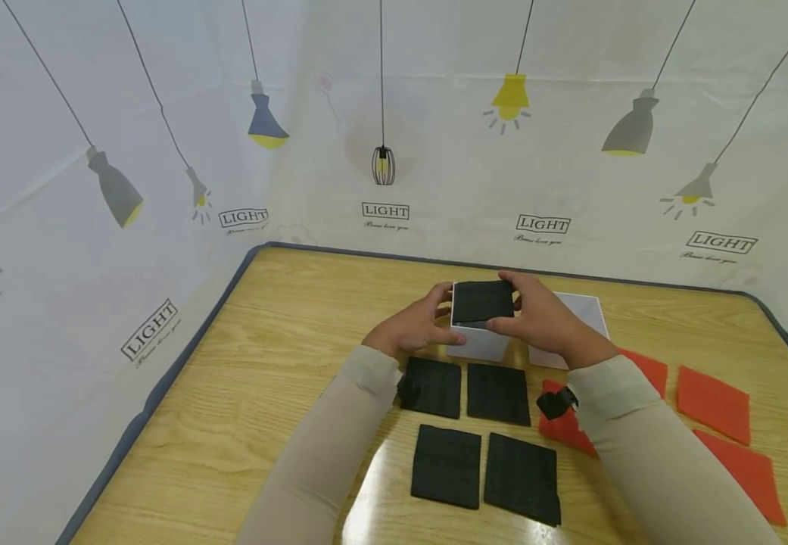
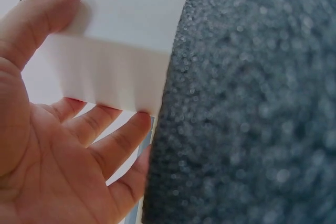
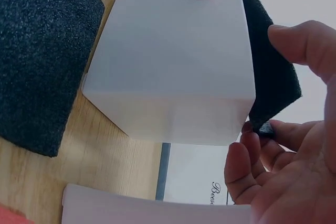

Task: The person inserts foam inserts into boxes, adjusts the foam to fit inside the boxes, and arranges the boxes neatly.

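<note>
A white box (image 1: 478, 345) stands on the table with a black felt-like square (image 1: 482, 301) at its open top. My left hand (image 1: 412, 324) grips the box from the left. In the left wrist view its thumb presses one face of the box (image 2: 126, 14), and its fingers touch another. My right hand (image 1: 545, 319) pinches the black square between thumb and fingers. The right wrist view shows this square (image 3: 268, 61) tilted at the rim of the box (image 3: 173, 51). Whether any of it sits inside is hidden.
Several black squares (image 1: 518, 478) lie in rows in front of the box. Several red squares (image 1: 714, 403) lie to the right, partly under my right forearm. A second white box (image 1: 584, 312) stands behind my right hand. A lamp-printed curtain (image 1: 448, 151) surrounds the wooden table (image 1: 284, 303).
</note>
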Tool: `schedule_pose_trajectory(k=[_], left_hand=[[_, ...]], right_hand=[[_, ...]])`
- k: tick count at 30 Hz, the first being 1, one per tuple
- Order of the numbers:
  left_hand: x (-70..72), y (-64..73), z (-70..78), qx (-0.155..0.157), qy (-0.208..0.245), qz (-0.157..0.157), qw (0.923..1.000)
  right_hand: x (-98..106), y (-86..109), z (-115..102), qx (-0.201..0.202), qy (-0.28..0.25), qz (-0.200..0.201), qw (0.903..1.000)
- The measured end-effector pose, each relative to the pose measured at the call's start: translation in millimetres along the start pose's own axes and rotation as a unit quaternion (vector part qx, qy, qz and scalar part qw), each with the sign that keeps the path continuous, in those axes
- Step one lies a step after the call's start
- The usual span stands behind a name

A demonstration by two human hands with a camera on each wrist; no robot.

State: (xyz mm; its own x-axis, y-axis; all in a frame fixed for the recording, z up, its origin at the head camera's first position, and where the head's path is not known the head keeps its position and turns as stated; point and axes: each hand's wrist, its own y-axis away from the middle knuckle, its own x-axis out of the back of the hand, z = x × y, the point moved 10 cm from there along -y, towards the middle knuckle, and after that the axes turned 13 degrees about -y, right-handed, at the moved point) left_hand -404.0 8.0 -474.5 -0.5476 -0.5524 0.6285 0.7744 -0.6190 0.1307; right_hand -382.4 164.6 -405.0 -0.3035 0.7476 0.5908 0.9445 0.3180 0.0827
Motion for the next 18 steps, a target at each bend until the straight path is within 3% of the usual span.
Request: schedule_pose_trajectory(k=[7,18], left_hand=[[0.9,-0.8,-2.0,0.003,-0.022,0.002,0.9998],[-1.1,0.5,0.7,-0.005,0.014,-0.006,0.9999]], right_hand=[[-5.2,-2.3,-0.3,-0.011,0.058,-0.018,0.9981],[-7.7,2.8,-7.4,-0.020,0.130,-0.020,0.9911]])
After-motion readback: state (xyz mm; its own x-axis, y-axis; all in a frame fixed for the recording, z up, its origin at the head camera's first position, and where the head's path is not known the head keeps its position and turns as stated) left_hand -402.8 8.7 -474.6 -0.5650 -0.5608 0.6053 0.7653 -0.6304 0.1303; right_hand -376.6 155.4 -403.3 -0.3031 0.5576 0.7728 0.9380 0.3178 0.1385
